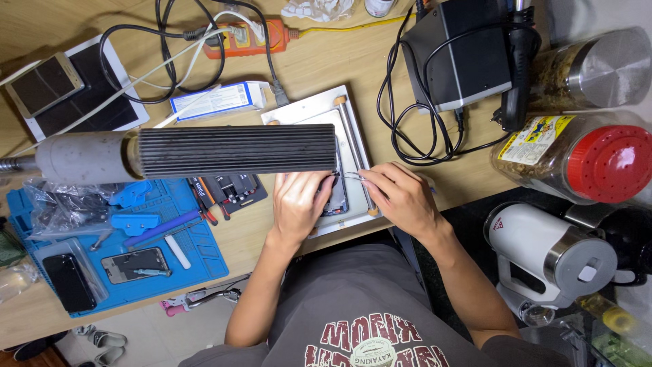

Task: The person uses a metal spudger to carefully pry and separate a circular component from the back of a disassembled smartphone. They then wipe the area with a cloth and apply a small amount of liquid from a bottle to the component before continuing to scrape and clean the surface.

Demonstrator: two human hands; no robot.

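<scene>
An opened phone (pixel 336 199) lies on a white metal plate (pixel 358 151) at the table's near edge. My left hand (pixel 299 204) rests on the phone, fingers pressing on its left side and covering most of it. My right hand (pixel 401 197) pinches thin metal tweezers (pixel 353 177), whose tips point left toward the phone's upper edge. A long ribbed black lamp head (pixel 238 151) hangs across the view just above my left hand and hides the plate's upper left part.
A blue work mat (pixel 197 261) at left carries phones, picks and small tools. Behind the plate lie an orange power strip (pixel 255 37), cables and a white box. A black station (pixel 462 58) stands at back right. Jars and a kettle (pixel 543 255) crowd the right side.
</scene>
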